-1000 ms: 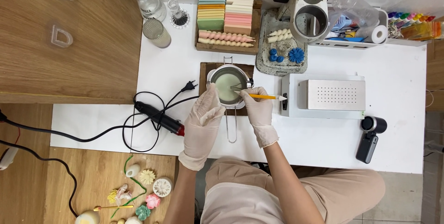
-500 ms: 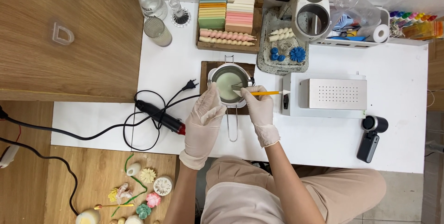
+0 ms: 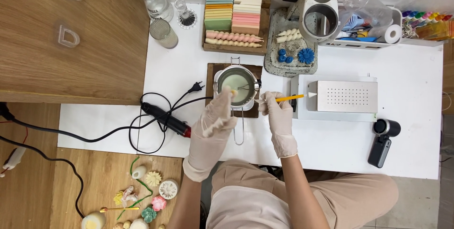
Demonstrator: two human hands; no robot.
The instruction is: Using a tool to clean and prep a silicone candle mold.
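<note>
head view: both hands are gloved and sit over the small metal pot (image 3: 235, 88) of pale liquid, which stands on a dark wooden board (image 3: 211, 74) near the middle of the white table (image 3: 416, 82). the left hand (image 3: 213, 126) has its fingers drawn together in a pinch on a small pale yellowish bit, right at the near rim of the pot. a second ago that hand lay a little lower and flatter against the pot's edge; now the fingertips have crept up to the rim. the right hand (image 3: 278, 115) is closed in a pinch around a thin orange stick (image 3: 289, 98), held nearly level and pointing right toward the perforated metal box (image 3: 343, 96); its place has hardly changed. the pot, its long wire handle (image 3: 239, 127) and the board have not moved.

judging from that small shift, the work looks like it is still centred on the pot, with the pale bit close to the liquid and not yet in it.

around them: a black heat tool (image 3: 168, 120) with its coiled cable to the left, a tray of coloured wax blocks (image 3: 233, 18) behind, and a small black camera (image 3: 382, 140) to the right.
</note>
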